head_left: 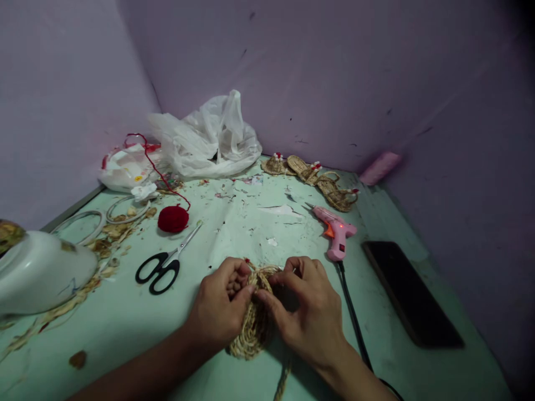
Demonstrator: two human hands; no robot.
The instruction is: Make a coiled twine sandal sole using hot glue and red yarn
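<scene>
Low in the middle of the head view is a small slipper of coiled, braided straw (249,337), its rounded end toward me. My left hand (219,303) pinches its upper left side between thumb and curled fingers. On the other side my right hand (309,306) is closed on the upper right edge, thumb and fingertips on the straw. A bit of red shows at the slipper's far end. A loose straw braid (283,381) trails toward me below my right hand. My fingers hide part of the slipper's far half.
Black-handled scissors (165,267) and a red yarn ball (173,219) lie left. To the right are a pink glue gun (335,231), its light lit and cord running toward me, and a dark phone (412,292). Straw slippers (334,192) and a white plastic bag (209,139) sit along the wall.
</scene>
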